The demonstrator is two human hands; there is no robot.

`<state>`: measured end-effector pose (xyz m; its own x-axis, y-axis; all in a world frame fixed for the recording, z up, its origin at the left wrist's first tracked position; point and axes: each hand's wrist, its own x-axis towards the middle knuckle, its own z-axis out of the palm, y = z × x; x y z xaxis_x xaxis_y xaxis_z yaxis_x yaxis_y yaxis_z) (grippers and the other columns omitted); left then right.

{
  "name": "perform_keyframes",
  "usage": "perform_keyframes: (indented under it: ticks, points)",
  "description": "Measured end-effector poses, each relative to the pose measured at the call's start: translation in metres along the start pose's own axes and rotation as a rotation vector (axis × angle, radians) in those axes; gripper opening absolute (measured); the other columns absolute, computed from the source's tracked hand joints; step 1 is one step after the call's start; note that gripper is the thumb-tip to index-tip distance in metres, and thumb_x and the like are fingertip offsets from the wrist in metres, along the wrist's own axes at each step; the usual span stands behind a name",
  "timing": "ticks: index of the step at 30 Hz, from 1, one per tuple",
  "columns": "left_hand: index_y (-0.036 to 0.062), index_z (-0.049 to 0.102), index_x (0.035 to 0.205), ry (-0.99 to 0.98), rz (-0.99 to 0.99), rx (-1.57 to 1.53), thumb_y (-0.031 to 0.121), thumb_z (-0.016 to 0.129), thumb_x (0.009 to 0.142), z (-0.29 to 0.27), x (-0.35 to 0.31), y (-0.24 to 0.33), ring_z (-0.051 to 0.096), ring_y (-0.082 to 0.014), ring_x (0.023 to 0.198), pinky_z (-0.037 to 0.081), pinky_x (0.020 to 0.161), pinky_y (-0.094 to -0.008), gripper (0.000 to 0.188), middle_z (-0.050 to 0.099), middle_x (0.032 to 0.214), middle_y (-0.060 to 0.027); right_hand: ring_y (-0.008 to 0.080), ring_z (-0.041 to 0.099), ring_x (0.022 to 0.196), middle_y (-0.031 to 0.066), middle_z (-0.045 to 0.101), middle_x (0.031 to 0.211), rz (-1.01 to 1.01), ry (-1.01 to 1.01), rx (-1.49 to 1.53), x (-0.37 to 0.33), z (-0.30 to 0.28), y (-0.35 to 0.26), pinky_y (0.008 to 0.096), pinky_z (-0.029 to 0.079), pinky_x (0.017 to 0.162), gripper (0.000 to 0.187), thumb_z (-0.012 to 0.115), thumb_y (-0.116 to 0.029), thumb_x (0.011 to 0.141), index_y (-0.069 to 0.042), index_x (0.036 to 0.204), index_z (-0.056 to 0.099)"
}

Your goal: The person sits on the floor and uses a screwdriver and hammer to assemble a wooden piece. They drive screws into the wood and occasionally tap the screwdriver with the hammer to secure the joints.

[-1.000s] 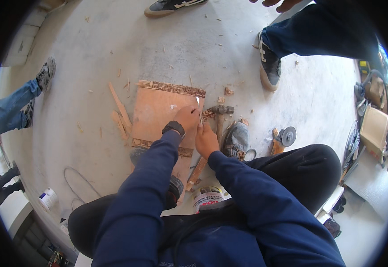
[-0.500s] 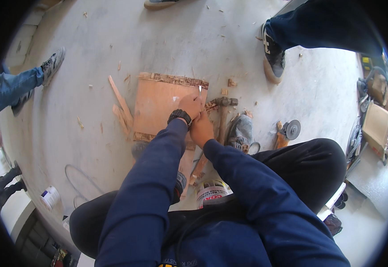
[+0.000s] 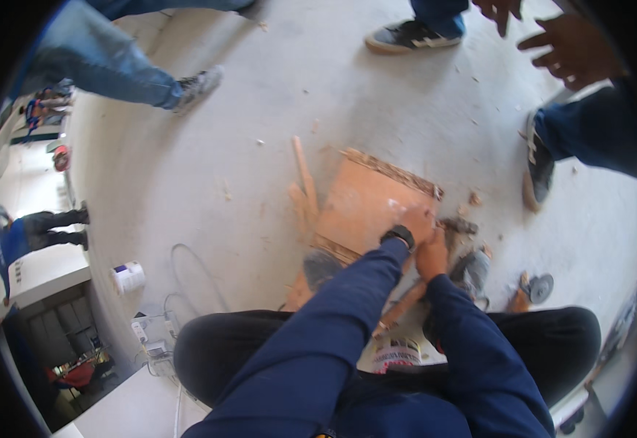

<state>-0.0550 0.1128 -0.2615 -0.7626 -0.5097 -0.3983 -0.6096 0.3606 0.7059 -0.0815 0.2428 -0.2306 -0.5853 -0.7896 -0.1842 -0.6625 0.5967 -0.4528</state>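
Note:
A flat wooden panel [image 3: 366, 201] with rough, splintered strips along its far and near edges lies on the floor in front of me. My left hand [image 3: 417, 223], with a black watch at the wrist, is closed over the panel's right side. Just below it my right hand [image 3: 431, 255] is closed too, close against the left. Blur and my fingers hide what they hold. Beside them on the right lies a hammer [image 3: 459, 225], its head showing. A dark grey power tool or glove-like bundle [image 3: 472, 270] rests nearer my right knee.
An angle grinder [image 3: 538, 287] lies farther right. Wood strips [image 3: 303, 171] are left of the panel. A labelled tub [image 3: 397, 354] stands between my legs, a white tub [image 3: 128, 278] at left near a cable. Co-workers' shoes [image 3: 413, 35] and a co-worker's hand [image 3: 578, 51] show beyond.
My view has swung left, so the panel and my hands sit farther right and lower. A co-worker's hands have come into view. The thin bright blade beyond my left hand no longer shows clearly.

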Motion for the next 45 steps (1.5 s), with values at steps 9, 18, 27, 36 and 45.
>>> perform_keyframes:
  ticks: [9,18,27,36,45]
  points:
    - [0.0074,0.059,0.126,0.105,-0.12,0.246,0.027,0.058,0.097,-0.073,0.014,0.069,0.066,-0.0375,0.112,0.052,0.093,-0.0496,0.035,0.068,0.114,-0.0253,0.0472,0.063,0.102,0.0277,0.066,0.115,0.308,0.061,0.385,0.059,-0.056,0.001,0.0509,0.049,0.088,0.03,0.049,-0.025,0.104,0.0,0.119,0.058]
    - [0.0025,0.069,0.105,0.427,-0.305,-0.276,0.034,0.053,0.101,-0.069,0.01,-0.025,0.07,-0.0377,0.096,0.055,0.083,-0.0454,0.036,0.073,0.099,-0.0207,0.0203,0.067,0.074,0.0134,0.067,0.087,0.09,-0.02,0.653,0.03,-0.017,-0.046,0.0351,0.053,0.069,0.03,0.055,-0.023,0.104,-0.001,0.124,0.056]
    - [-0.0016,0.071,0.092,0.29,-0.324,-0.751,0.026,0.049,0.103,-0.1,-0.052,-0.079,0.065,-0.0217,0.068,0.053,0.069,-0.0345,0.037,0.07,0.079,-0.0107,0.0404,0.068,0.099,0.0256,0.069,0.105,0.186,-0.231,0.638,0.043,0.002,-0.124,0.0449,0.051,0.086,0.036,0.047,-0.03,0.107,0.0,0.125,0.057]
    - [-0.0025,0.068,0.079,0.475,-0.292,-0.675,0.027,0.052,0.098,-0.109,-0.036,-0.055,0.063,-0.024,0.059,0.051,0.061,-0.0377,0.039,0.067,0.069,-0.0128,0.024,0.062,0.067,0.0097,0.062,0.08,0.516,-0.647,0.871,0.082,-0.045,-0.141,0.0383,0.047,0.056,0.039,0.041,-0.038,0.108,-0.005,0.103,0.061]
    - [0.001,0.067,0.081,0.344,-0.664,-1.307,0.023,0.051,0.095,-0.134,0.0,-0.021,0.056,-0.0213,0.053,0.053,0.052,-0.0389,0.03,0.061,0.07,-0.0106,0.0051,0.042,0.047,-0.005,0.05,0.067,0.711,-1.142,0.867,0.172,-0.106,-0.13,0.0223,0.028,0.038,0.043,0.042,-0.045,0.108,-0.013,0.082,0.055]
